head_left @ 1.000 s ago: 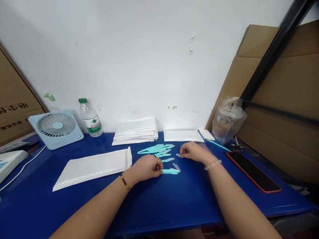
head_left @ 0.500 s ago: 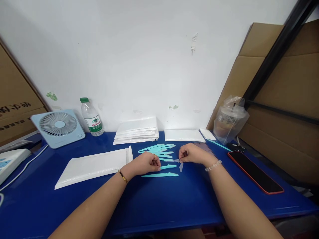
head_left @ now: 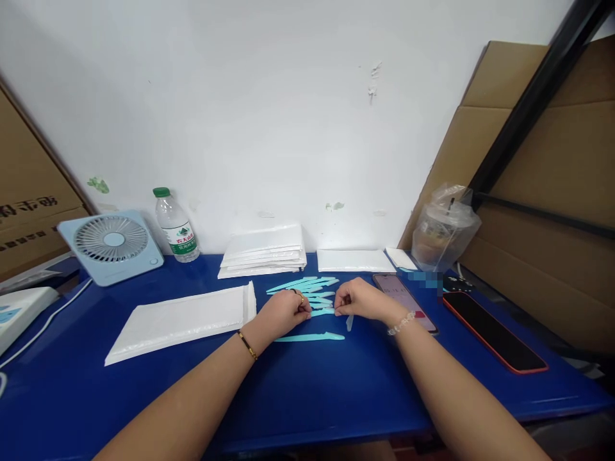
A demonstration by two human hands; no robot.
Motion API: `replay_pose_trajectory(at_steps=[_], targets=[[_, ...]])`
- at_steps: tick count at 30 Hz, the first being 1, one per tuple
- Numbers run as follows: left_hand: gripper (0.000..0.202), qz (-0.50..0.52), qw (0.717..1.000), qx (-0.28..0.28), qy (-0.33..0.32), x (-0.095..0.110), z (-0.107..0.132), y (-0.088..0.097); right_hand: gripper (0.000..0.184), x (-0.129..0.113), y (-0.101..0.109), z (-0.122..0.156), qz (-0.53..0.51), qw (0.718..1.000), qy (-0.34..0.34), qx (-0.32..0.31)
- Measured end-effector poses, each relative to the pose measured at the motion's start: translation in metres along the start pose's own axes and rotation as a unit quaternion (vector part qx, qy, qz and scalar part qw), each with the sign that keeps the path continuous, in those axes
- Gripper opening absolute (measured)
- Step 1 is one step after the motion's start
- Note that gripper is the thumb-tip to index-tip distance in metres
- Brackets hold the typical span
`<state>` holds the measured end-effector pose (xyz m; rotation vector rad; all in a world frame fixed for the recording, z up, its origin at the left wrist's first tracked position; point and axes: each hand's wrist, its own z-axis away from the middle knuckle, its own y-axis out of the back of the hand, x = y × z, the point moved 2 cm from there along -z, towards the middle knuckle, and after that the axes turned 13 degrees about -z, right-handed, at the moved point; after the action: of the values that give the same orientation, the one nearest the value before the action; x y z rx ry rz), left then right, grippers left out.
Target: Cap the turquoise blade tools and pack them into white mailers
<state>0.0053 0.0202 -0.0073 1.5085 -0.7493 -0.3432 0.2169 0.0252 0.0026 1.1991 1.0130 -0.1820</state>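
Cup [head_left: 429, 245] of brown drink stands inside a clear bag [head_left: 467, 224], beyond the right hand [head_left: 359, 299] and off to its side. Past the left hand [head_left: 283, 312], a green-capped bottle [head_left: 182, 234] stands; I can't make out its contents. Between both hands is a slim turquoise tool [head_left: 321, 313], knife-like and pale-ended: left fingers pinch its handle, right thumb and finger pinch at its tip. Matching tools [head_left: 300, 285] fan across the bench [head_left: 331, 397] just beyond, and a clear sliver [head_left: 350, 323] lies just below the right hand.
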Motion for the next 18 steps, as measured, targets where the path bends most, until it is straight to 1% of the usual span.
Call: replay_pose_trajectory(at_steps=[2, 4, 5, 7, 8, 10, 11, 13, 15, 18], targets=[[0.013, -0.01, 1.0, -0.002, 0.002, 0.001, 0.0, 0.001, 0.011, 0.0, -0.002, -0.002, 0.006, 1.0, 0.011, 0.016], [0.014, -0.02, 1.0, 0.011, 0.014, 0.001, 0.002, 0.004, 0.015, 0.0, 0.002, 0.0, 0.007, 0.999, 0.018, 0.028], [0.015, -0.021, 0.999, 0.019, 0.019, 0.002, 0.004, 0.007, 0.018, 0.0, 0.006, 0.003, 0.003, 0.999, 0.02, 0.025], [0.02, -0.009, 1.0, 0.018, 0.01, 0.004, 0.008, 0.013, 0.025, 0.0, 0.012, 0.008, -0.008, 1.0, 0.02, -0.013], [0.023, 0.0, 1.0, 0.003, -0.004, 0.006, 0.01, 0.016, 0.026, 0.0, 0.014, 0.011, -0.012, 0.999, 0.017, -0.043], [0.025, 0.014, 0.998, -0.044, -0.035, 0.01, 0.013, 0.017, 0.024, 0.0, 0.016, 0.015, -0.017, 0.995, 0.002, -0.098], [0.023, 0.015, 0.997, -0.063, -0.045, 0.011, 0.014, 0.016, 0.021, 0.0, 0.016, 0.016, -0.015, 0.994, -0.006, -0.112], [0.017, 0.011, 0.996, -0.079, -0.046, 0.013, 0.014, 0.013, 0.016, 0.0, 0.016, 0.016, -0.013, 0.993, -0.022, -0.112], [0.014, 0.009, 0.996, -0.078, -0.035, 0.013, 0.013, 0.01, 0.016, -0.001, 0.015, 0.016, -0.022, 0.994, -0.034, -0.105], [0.014, 0.012, 0.996, -0.082, -0.021, 0.012, 0.012, 0.008, 0.02, -0.003, 0.014, 0.016, -0.078, 0.988, -0.06, -0.121]])
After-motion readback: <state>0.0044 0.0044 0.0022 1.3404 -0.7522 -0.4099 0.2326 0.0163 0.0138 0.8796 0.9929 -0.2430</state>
